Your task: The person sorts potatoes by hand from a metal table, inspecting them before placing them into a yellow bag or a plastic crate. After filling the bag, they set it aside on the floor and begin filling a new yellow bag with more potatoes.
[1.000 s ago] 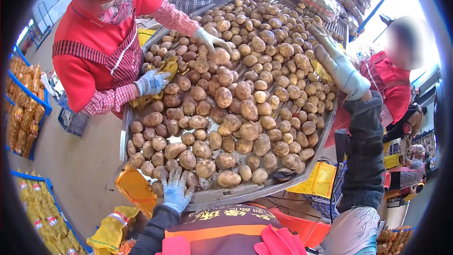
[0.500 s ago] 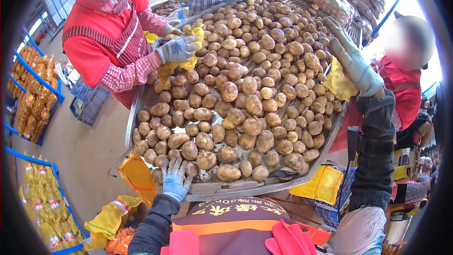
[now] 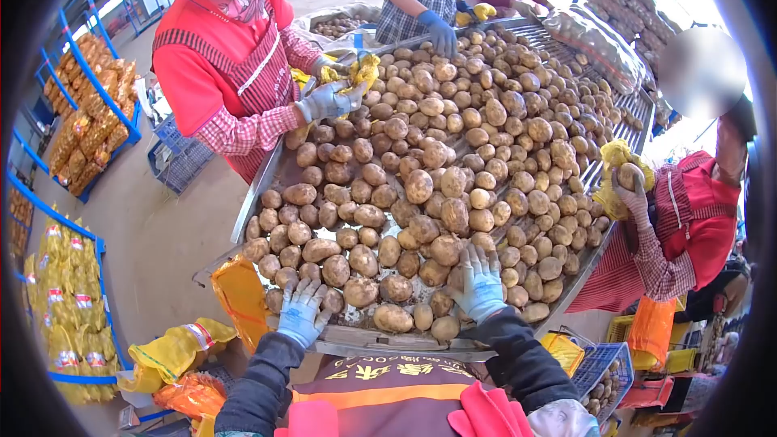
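Potatoes (image 3: 418, 186) with soil on their skins cover the metal sorting table (image 3: 267, 170) in front of me. My left hand (image 3: 301, 313), in a light blue and grey glove, lies at the table's near left edge with its fingers stretched against a few potatoes. In a matching glove, my right hand (image 3: 479, 285) rests with fingers spread on potatoes near the front middle. Neither hand is wrapped around anything. An orange mesh bag (image 3: 240, 295) hangs at the table edge left of my left hand.
Across on the left, a person in red (image 3: 235, 65) handles yellow netting (image 3: 366, 71). Someone at right holds a potato and a yellow net bag (image 3: 619, 182). A blue-gloved hand (image 3: 441, 35) reaches in at the back. Filled yellow bags (image 3: 69, 299) stand on a blue-framed rack at left.
My right hand has come down from its raised position at the right onto the potatoes. My left hand stays by the near edge. The right-hand person's potato and bag now show more fully.
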The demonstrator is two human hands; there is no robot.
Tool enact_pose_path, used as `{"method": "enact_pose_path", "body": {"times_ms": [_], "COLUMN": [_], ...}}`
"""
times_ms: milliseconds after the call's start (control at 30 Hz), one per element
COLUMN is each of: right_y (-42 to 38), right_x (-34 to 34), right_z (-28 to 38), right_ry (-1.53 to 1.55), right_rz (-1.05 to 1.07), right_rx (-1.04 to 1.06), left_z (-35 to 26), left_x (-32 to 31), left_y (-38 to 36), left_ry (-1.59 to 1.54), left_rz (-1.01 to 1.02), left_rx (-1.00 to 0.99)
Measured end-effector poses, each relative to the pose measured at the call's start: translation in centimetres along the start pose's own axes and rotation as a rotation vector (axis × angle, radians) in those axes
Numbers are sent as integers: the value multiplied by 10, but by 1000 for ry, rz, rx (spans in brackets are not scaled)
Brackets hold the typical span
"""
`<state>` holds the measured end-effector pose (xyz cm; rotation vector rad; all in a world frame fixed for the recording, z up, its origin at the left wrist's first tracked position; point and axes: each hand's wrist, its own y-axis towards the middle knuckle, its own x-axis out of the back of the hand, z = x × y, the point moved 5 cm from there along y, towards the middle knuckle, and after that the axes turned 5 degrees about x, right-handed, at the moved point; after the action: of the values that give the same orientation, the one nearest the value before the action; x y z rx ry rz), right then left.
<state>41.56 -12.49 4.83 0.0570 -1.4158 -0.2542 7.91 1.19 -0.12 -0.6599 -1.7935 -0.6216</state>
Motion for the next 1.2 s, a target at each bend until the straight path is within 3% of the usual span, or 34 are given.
{"method": "enact_pose_path", "body": {"times_ms": [100, 167, 200, 233, 267, 367, 533, 600, 667, 700, 733, 767, 800, 833, 867, 900, 933, 967, 1033, 1100, 1133, 1167, 1200], "right_y": [20, 58, 77, 93, 110, 142, 173, 173, 174, 188, 180, 190, 193, 174, 159, 147, 133, 119, 121, 114, 107, 96, 90], "right_x": [13, 93, 117, 173, 214, 343, 413, 405, 367, 333, 291, 246, 155, 125, 83, 35, -1, -23, -46, -10, -1, 8, 23], "right_z": [-16, -32, -62, -72, -76, -69, -56, -47, -47, -79, -77, -86, -136, -114, -112, -117, -110, -96, -93, -56, -38, -20, 10], "right_ry": [40, 166, 379, 597, 1256, 704, 497, 487, 580, 509, -147, 270, 638, 187, 122, 199, 53, -95, 173, 243, 422, 599, 712], "right_rz": [28, -203, -296, -258, -173, -209, -278, -283, -243, -284, -473, -171, -124, -118, 47, 100, -132, -354, -246, -222, -291, -354, -133], "right_rx": [-47, -6, 59, 75, -209, 142, 413, 446, 211, 208, 565, 10, -116, -91, -344, -399, -275, -156, -321, -291, -219, -139, -16], "left_z": [0, -1, -1, -2, -2, -1, -2, -3, -6, -7, -7, -8, -10, -12, -16, -22, -35, -52, -82, -108, -115, -126, -140], "left_x": [6, 3, 3, 3, 5, 4, 5, 5, 7, 10, 13, 14, 15, 14, 14, 15, 18, 27, 15, -4, -32, -24, -10], "left_y": [-2, 1, 1, 2, 2, 2, 0, 0, 0, 1, 3, 4, 4, 3, 2, 6, 14, 27, 38, 58, 66, 80, 93], "left_ry": [22, 19, 26, 31, 33, 39, 50, 42, 37, 38, 42, 40, 38, 44, 19, -6, -18, -178, -450, -1013, -1533, -1537, -1819], "left_rz": [-5, -19, 6, 10, 10, 3, -9, 10, 0, -5, -16, -12, -11, -28, -65, -103, -196, -135, -67, 248, 373, 375, 453], "left_rx": [-20, -17, -4, -13, -17, -29, -16, -1, 6, 6, 7, -1, -6, 1, 15, 24, -32, -95, -15, 203, 341, 335, 461]}}
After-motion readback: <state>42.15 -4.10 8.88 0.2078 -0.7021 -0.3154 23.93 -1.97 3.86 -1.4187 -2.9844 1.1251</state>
